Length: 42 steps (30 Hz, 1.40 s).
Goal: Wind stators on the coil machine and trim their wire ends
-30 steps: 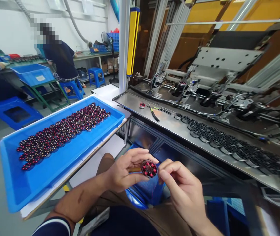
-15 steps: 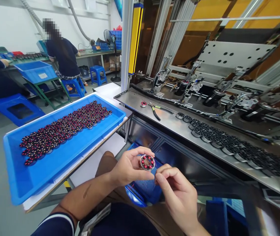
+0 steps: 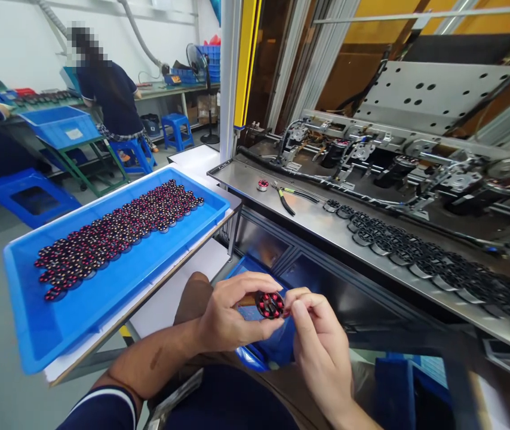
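Gripping left hand (image 3: 230, 307): head cam shows thumb and fingers in a half-closed C around a small, round black ring with red wire coils (image 3: 270, 305).
Right hand (image 3: 320, 331): thumb and index tips pinched together at the ring's edge; can't tell if they've got fine wire or are touching it.
Ring: above the lap (image 3: 194, 298), right of the long, shallow blue plastic tray (image 3: 125, 275), well apart from its rim. Probably midway, can't say how finished.
Tray batch: loads of red-coiled black rings (image 3: 116, 233) inside the tray; I'd call those the done ones, just my read.
Ledge batch: black, silver-sided rings (image 3: 416, 254) on the silver sheet-metal ledge (image 3: 237, 173) right of the tray look like what's left, tbh. A loose red-and-silver ring (image 3: 263, 185) and green-and-black pliers (image 3: 287, 203) lie nearer the tray.
Edges: tray's raised rim one side, ledge's lip the other, both apart from the hands.
Room: decent gap between tray and ledge; tighter over the ledge, with grey metal machinery (image 3: 434, 89) just behind.
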Motion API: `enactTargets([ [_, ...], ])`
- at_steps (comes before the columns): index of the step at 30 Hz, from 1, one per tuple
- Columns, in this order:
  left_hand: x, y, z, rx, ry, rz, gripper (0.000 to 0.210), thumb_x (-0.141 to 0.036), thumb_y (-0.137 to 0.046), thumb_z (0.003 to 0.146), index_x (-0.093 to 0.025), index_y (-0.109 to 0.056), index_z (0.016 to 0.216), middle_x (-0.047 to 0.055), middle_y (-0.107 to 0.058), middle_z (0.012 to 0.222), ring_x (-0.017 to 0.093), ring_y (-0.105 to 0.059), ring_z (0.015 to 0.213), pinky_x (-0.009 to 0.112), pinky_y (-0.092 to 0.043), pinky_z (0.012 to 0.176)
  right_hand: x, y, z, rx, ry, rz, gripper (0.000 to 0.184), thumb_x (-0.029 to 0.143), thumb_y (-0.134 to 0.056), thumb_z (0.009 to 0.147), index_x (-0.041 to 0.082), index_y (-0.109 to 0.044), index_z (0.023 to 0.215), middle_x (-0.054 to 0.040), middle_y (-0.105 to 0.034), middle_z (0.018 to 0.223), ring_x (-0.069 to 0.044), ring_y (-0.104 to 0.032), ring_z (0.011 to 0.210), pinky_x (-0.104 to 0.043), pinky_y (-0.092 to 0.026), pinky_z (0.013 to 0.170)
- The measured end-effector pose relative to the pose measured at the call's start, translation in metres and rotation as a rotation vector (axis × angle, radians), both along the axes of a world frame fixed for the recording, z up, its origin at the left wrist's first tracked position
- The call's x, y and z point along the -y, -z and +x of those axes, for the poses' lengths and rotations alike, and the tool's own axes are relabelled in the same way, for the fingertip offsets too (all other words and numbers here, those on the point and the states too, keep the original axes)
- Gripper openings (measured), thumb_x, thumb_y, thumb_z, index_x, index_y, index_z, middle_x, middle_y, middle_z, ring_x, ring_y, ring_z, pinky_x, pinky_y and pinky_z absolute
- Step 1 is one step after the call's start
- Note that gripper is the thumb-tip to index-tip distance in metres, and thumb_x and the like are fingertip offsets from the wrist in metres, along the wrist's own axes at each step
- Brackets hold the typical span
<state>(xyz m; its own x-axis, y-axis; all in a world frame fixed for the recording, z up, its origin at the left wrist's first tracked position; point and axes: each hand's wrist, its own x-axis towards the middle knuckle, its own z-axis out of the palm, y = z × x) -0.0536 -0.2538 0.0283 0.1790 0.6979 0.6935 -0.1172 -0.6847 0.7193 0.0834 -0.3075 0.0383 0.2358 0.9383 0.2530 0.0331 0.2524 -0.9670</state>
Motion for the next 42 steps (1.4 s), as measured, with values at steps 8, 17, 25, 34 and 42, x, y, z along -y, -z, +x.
enactTargets([
  [8,-0.003,-0.004,-0.003,-0.054,-0.056,0.103,0.036,-0.016,-0.075,0.072,-0.017,-0.067,0.107,0.009,-0.076,0.094,0.019,-0.073,0.087,0.028,-0.060,0.077,-0.005,-0.002,0.004,0.147,-0.007,0.166,0.015,0.027,-0.068,0.088,0.023,-0.060,0.100,-0.0066,-0.058,0.093,-0.020,-0.057,0.087,-0.035,-0.051,0.077],
  [17,-0.002,-0.003,-0.006,-0.051,-0.025,0.085,0.039,-0.018,-0.079,0.072,-0.017,-0.068,0.109,0.010,-0.076,0.096,0.019,-0.073,0.088,0.028,-0.060,0.080,-0.008,-0.012,0.003,0.259,0.078,0.201,0.011,0.018,-0.063,0.090,0.022,-0.064,0.080,-0.0027,-0.060,0.079,-0.017,-0.056,0.073,-0.030,-0.046,0.066],
  [25,-0.003,0.004,-0.007,0.107,0.143,-0.216,0.042,-0.016,-0.083,0.068,-0.019,-0.071,0.109,0.009,-0.074,0.104,0.020,-0.072,0.094,0.028,-0.060,0.083,-0.016,-0.003,-0.002,-0.155,0.002,-0.106,0.033,0.044,-0.070,0.086,0.019,-0.061,0.067,-0.0013,-0.054,0.072,-0.015,-0.049,0.067,-0.028,-0.046,0.065],
  [34,-0.006,-0.002,-0.007,0.079,0.147,-0.154,0.042,-0.015,-0.083,0.070,-0.021,-0.072,0.110,0.008,-0.074,0.104,0.018,-0.071,0.095,0.026,-0.059,0.085,-0.013,-0.005,0.001,-0.069,0.083,0.083,0.025,0.035,-0.066,0.091,0.020,-0.063,0.071,-0.0025,-0.057,0.075,-0.016,-0.054,0.073,-0.028,-0.047,0.068],
  [42,-0.009,-0.005,-0.005,0.081,0.075,-0.150,0.036,-0.021,-0.083,0.070,-0.017,-0.073,0.105,0.010,-0.075,0.100,0.019,-0.071,0.093,0.028,-0.060,0.084,-0.007,0.005,-0.001,-0.244,-0.102,0.034,0.023,0.039,-0.079,0.080,0.023,-0.071,0.094,-0.0030,-0.063,0.083,-0.018,-0.063,0.079,-0.029,-0.054,0.074],
])
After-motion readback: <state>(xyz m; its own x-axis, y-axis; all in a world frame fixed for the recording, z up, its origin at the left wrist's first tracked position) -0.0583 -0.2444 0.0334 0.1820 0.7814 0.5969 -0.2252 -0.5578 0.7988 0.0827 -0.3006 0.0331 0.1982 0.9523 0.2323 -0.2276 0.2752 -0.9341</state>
